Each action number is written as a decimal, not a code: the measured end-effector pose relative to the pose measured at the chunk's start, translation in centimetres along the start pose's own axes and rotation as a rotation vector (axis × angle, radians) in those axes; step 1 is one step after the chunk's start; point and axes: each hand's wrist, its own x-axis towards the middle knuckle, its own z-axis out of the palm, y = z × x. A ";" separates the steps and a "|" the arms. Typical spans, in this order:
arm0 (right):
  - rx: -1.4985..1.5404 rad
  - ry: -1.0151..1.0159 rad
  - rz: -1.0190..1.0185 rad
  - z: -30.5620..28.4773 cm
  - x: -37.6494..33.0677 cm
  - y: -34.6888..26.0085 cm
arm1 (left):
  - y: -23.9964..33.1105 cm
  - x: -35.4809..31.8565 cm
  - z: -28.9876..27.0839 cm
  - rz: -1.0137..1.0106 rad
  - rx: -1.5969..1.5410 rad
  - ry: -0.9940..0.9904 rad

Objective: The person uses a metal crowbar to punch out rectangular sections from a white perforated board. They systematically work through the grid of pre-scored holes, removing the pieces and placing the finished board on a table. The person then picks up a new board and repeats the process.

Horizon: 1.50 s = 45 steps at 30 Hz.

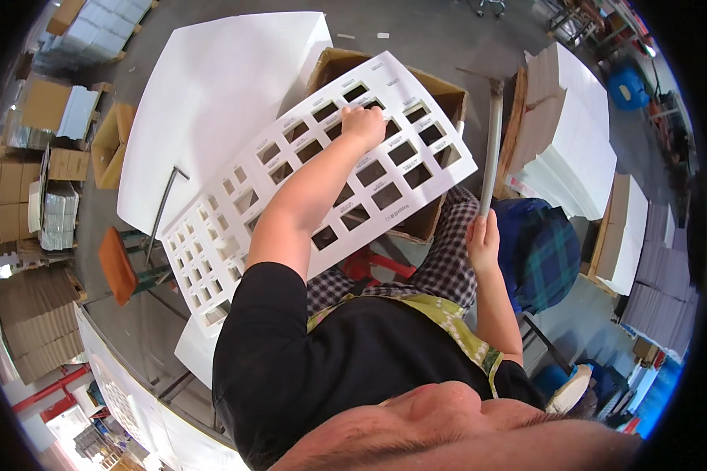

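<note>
A large white board [379, 162] with many rectangular cut-outs and small printed labels lies slanted in front of me, from lower left to upper right. My left hand [363, 125] is on its far part, the fingers closed at the edge of a cut-out; the fingertips are partly hidden. To the right of the board, my right hand [483, 235] grips a long grey handle [492, 149]. The handle stands upward from my fist and ends in a narrow, dark, hammer-like head. Under the board's right part is an open cardboard box [448, 98], and its inside shows dark through the openings.
Behind the board spreads a big white sheet stack [236, 86]. More white sheets [569, 129] are piled on the right, beside a dark plaid cloth bundle [542, 255]. At the left are an orange-brown seat [116, 265], a bent metal bar [163, 212] and cardboard stacks [35, 310].
</note>
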 end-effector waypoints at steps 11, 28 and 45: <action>-0.414 -0.030 0.130 0.9 -2.9 4.2 | -0.1 0.1 0.9 0.081 0.026 -0.021; -0.418 -0.067 0.178 2.6 -1.2 3.4 | -0.4 0.4 2.0 0.077 0.024 -0.020; -0.426 -0.130 0.020 3.4 2.9 -2.0 | -0.5 0.5 2.9 0.085 0.008 0.037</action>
